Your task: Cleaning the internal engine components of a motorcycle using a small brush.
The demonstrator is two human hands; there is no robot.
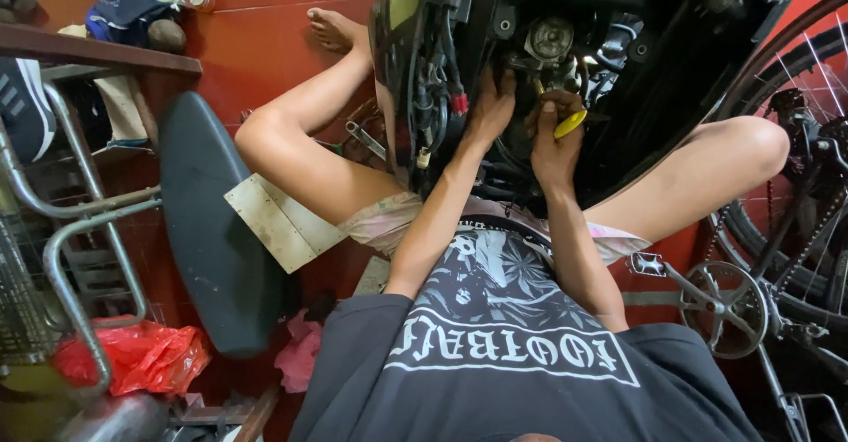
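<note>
Your right hand grips a glossy yellow plastic tool handle beside dull grey metal engine parts; glossy red floor tiles, crinkled red plastic bag.

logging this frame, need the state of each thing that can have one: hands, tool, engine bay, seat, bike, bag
left hand: grip pressed on the engine parts, holds nothing loose that I can see
right hand: grip shut on the screwdriver
screwdriver: yellow handle, tip hidden in the engine
engine bay: open, wires and parts bare
seat: off, lying on the floor
bicycle: standing at the right, crank and chain in view
red bag: crumpled on the floor
</note>
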